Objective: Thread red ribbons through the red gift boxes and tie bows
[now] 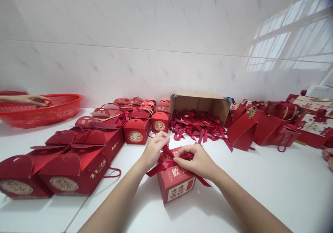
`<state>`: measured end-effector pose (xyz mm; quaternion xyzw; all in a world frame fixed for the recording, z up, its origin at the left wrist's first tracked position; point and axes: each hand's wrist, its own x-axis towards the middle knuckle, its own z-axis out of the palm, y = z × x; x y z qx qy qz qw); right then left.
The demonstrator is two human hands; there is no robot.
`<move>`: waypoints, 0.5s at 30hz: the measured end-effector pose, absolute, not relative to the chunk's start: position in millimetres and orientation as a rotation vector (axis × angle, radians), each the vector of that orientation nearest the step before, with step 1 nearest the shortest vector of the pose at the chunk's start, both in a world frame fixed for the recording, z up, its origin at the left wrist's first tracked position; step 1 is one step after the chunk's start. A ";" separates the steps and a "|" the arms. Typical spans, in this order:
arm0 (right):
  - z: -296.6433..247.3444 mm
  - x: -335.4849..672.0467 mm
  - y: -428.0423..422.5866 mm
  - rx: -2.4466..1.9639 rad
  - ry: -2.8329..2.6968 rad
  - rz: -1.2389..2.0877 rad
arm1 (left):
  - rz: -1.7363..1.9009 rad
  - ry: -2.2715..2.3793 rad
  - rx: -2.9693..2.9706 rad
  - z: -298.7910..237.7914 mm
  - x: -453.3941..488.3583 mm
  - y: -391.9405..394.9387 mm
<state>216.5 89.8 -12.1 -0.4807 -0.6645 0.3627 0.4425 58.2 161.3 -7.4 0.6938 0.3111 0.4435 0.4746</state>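
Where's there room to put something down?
There's a big bare patch of table right of the ribboned box, in front of the red bags; a smaller one between the basket and big boxes. Behind, around the ribbon pile, it's crowded.

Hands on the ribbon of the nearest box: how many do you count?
2: the left hand, pinching the ribbon toward the box's far left, and the right hand, pinching over its top. No third hand shows there.
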 end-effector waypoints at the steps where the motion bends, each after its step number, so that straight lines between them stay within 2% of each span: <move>1: -12.1 215.9 89.8 -1.188 -1.646 0.907 | 1.108 0.767 1.719 -7.4 58.4 161.0; 10: -9.5 215.6 89.1 -1.206 -1.621 0.977 | 1.190 0.865 1.764 -7.2 56.0 161.1; 15: -12.3 212.0 87.2 -1.219 -1.578 0.978 | 0.938 0.754 1.560 -12.7 57.7 165.9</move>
